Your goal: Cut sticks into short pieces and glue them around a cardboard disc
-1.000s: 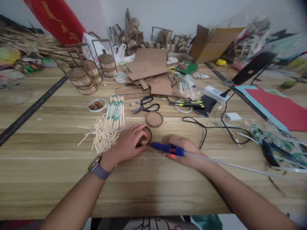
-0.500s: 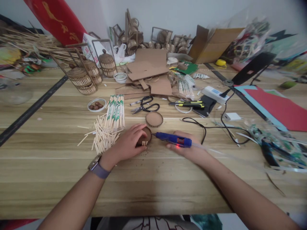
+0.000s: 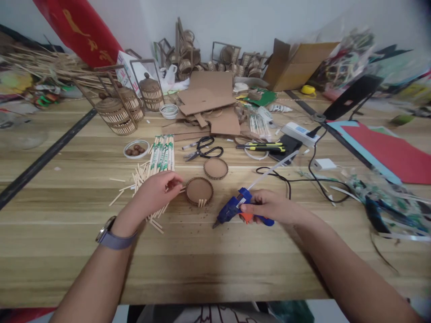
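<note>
My left hand (image 3: 164,190) has its fingers pinched on a short wooden stick (image 3: 182,190), just left of a round brown cardboard disc with a dark rim (image 3: 199,190). Several short sticks stand at the disc's near edge. My right hand (image 3: 266,207) is wrapped round a blue glue gun (image 3: 232,208), its nozzle pointing down-left and a clear glue stick out of its back. A second rimmed disc (image 3: 216,168) lies just behind the first. Loose short sticks (image 3: 139,179) are spread partly beneath my left hand.
Behind are packed chopsticks (image 3: 162,152), a bowl of brown beads (image 3: 136,149), black scissors (image 3: 204,149), a yellow cutter (image 3: 264,146) and cardboard pieces (image 3: 208,89). Lidded baskets (image 3: 116,114) stand back left. A black cable (image 3: 303,179) and red paper (image 3: 390,152) lie right.
My left hand has moved left off the disc and now pinches a stick. The glue gun has drawn away from the disc's rim and turned, its nozzle now lower.
</note>
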`<action>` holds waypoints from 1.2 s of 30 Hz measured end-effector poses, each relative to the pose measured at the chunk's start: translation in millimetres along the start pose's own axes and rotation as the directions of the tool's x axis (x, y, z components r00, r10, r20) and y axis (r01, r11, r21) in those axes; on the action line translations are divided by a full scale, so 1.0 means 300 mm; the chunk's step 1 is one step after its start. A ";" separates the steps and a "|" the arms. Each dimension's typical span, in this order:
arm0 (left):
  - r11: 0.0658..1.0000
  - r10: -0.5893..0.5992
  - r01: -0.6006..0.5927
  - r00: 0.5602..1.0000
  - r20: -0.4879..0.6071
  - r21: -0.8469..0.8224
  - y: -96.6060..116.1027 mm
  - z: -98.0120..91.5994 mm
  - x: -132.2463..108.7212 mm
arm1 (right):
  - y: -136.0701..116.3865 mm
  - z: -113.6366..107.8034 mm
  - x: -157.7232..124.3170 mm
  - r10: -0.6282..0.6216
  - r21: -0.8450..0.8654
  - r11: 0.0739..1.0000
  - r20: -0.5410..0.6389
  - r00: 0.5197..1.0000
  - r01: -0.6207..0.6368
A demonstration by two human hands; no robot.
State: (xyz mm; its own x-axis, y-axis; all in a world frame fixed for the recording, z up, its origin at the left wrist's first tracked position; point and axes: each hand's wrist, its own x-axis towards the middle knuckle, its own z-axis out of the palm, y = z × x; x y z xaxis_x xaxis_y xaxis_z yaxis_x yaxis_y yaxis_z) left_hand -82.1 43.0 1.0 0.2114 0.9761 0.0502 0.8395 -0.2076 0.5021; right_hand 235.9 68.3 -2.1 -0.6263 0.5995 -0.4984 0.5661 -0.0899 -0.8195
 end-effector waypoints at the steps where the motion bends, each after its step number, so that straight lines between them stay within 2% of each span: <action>1: 0.999 -0.015 0.013 0.999 0.048 0.051 0.000 -0.008 -0.002 | 0.004 0.005 0.003 -0.004 -0.030 1.000 -0.025 1.000 0.004; 4: 0.981 -0.039 0.014 0.991 0.128 0.195 0.006 -0.016 -0.007 | 0.010 0.021 0.008 -0.094 -0.220 0.974 -0.174 0.980 0.054; 6: 0.960 -0.043 0.006 0.991 0.127 0.280 0.011 -0.008 -0.009 | 0.011 0.028 0.010 -0.183 -0.354 0.932 -0.265 0.947 0.081; 8: 0.937 -0.031 -0.012 0.992 0.119 0.350 0.014 0.008 -0.010 | 0.014 0.030 0.013 -0.223 -0.410 0.908 -0.298 0.928 0.086; 12: 0.905 -0.035 -0.018 0.993 0.114 0.426 0.022 0.038 -0.011 | 0.030 0.026 0.022 -0.234 -0.434 0.898 -0.330 0.914 0.073; 17: 0.918 -0.114 0.073 0.990 0.083 0.391 0.032 0.040 -0.015 | 0.041 0.026 0.030 -0.265 -0.407 0.909 -0.391 0.881 0.093; 19: 0.925 -0.139 0.107 0.988 0.065 0.364 0.031 0.032 -0.015 | 0.035 0.029 0.026 -0.291 -0.402 0.909 -0.425 0.857 0.109; 21: 0.932 -0.156 0.142 0.988 0.016 0.334 0.030 0.021 -0.014 | 0.026 0.032 0.020 -0.323 -0.409 0.905 -0.485 0.813 0.116; 24: 0.976 -0.120 0.129 0.991 -0.057 0.178 0.038 0.005 -0.013 | 0.014 0.036 0.011 -0.389 -0.441 0.887 -0.555 0.735 0.136; 27: 0.988 -0.061 0.058 0.998 -0.022 -0.140 0.062 0.003 -0.016 | 0.002 0.050 0.012 -0.492 -0.507 0.836 -0.524 0.695 0.210; 31: 0.836 0.005 0.023 0.999 0.049 -0.548 0.099 0.024 -0.028 | -0.040 0.093 0.027 -0.614 -0.575 0.748 -0.413 0.672 0.331; 33: 0.762 0.030 0.010 0.998 0.051 -0.648 0.113 0.036 -0.034 | -0.079 0.115 0.035 -0.639 -0.570 0.728 -0.359 0.681 0.382; 36: 0.731 0.044 0.007 0.997 0.057 -0.682 0.127 0.050 -0.039 | -0.146 0.137 0.050 -0.644 -0.483 0.744 -0.330 0.691 0.462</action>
State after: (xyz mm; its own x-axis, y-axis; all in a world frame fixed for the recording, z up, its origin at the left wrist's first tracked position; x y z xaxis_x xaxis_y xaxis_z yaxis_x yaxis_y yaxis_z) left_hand -45.2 22.8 6.5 0.2762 0.9608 0.0225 0.2742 -0.1011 0.9563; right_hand 179.6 48.4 14.5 -0.6201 0.7342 0.2766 0.3903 0.5945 -0.7030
